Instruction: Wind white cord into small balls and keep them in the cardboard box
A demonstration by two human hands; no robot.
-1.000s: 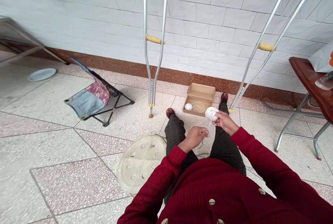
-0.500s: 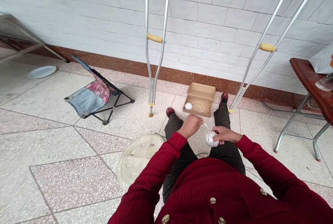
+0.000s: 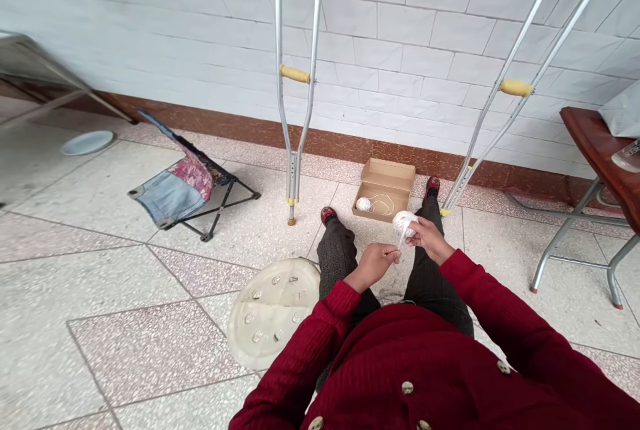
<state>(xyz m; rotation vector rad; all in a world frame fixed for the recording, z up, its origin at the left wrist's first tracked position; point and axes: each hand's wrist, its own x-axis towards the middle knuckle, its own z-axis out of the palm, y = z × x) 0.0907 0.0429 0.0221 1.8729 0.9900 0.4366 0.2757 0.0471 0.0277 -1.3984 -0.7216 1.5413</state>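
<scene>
A white ball of yarn (image 3: pixel 403 223) is gripped in my right hand (image 3: pixel 429 238), above the floor between my legs. Lower and to the left, my left hand (image 3: pixel 376 263) is closed on a white strand that runs up to the ball. Just beyond my hands an open cardboard box (image 3: pixel 376 212) sits on the floor with its lid folded back. Inside it lie a smaller white ball (image 3: pixel 364 204) and a loose loop of white cord (image 3: pixel 384 201).
Two metal crutches (image 3: pixel 293 177) (image 3: pixel 457 183) lean on the tiled wall. A small folding chair (image 3: pixel 175 193) stands at left, a round cream stool (image 3: pixel 273 307) near my left leg. At right is a reddish-brown table (image 3: pixel 595 147) with metal legs. A plate-like disc (image 3: pixel 88 143) lies far left.
The ball has risen forward and turned in my right hand. My left hand has moved down and slightly right, from beside the box to below the ball.
</scene>
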